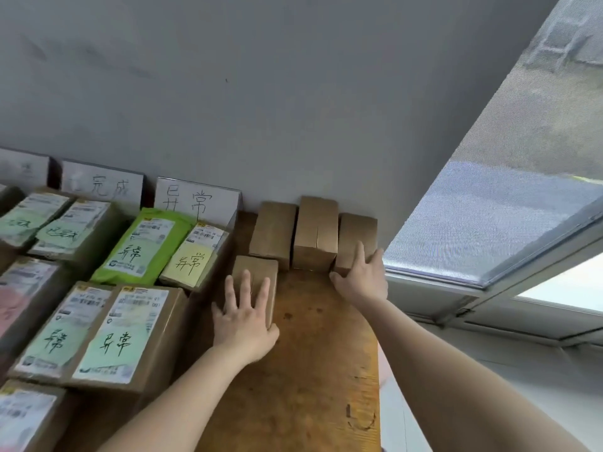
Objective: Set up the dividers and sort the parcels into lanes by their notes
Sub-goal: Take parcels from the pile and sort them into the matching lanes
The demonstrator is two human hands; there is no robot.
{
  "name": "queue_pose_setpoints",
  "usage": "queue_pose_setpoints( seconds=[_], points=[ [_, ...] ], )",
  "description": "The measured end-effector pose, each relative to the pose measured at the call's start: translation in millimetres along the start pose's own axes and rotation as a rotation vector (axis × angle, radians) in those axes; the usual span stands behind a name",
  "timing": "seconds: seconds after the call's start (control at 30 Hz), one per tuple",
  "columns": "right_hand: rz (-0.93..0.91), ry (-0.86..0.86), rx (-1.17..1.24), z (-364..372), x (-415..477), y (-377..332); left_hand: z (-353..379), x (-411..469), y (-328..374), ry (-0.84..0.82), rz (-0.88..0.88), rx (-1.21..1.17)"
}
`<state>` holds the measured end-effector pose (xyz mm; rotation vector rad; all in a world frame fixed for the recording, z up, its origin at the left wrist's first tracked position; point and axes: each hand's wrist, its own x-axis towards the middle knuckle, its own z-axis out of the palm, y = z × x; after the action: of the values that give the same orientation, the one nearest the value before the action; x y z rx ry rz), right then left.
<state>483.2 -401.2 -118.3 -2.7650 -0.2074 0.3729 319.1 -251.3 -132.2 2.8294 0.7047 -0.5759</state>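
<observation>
Parcels [124, 334] in brown cardboard and green plastic, each bearing a handwritten coloured note, lay in rows on the left of the brown wooden table [310, 370], below white handwritten sign cards [195, 200] leaning at the grey wall. The left hand [244, 324] rested flat, fingers straight and spread, on a small plain brown cardboard box [254, 264] just right of the parcels. The right hand [362, 282] lay with fingers extended on the rightmost plain brown box [357, 230] of three standing against the wall.

Brown parcels [130, 337] with green, yellow and pink notes [192, 262] lie flat in rows on the left. White cards [195, 199] with black writing stand at the wall [293, 125] behind them. Four plain small boxes [315, 230] sit together to their right.
</observation>
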Motion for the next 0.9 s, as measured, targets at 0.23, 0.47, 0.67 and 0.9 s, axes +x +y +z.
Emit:
queue_pose_setpoints(
  seconds=[0.23, 0.47, 0.67, 0.9],
  points=[
    [0.098, 0.063, 0.024, 15.4, 21.6, -6.0, 0.7, 2.6, 1.6, 0.008, -0.015, 0.025],
    [0.138, 0.106, 0.074, 22.7, -27.1, 6.3, -3.0, 0.3, 0.4, -0.019, 0.001, 0.022],
    [0.153, 0.112, 0.129, 32.2, -109.6, 23.1, 9.2, -24.7, 1.5, 0.025, 0.072, -0.046],
    [0.265, -0.055, 1.086, 35.2, -178.8, 21.6, 19.0, -77.2, 4.3, 0.069, 0.144, -0.415]
  ],
)
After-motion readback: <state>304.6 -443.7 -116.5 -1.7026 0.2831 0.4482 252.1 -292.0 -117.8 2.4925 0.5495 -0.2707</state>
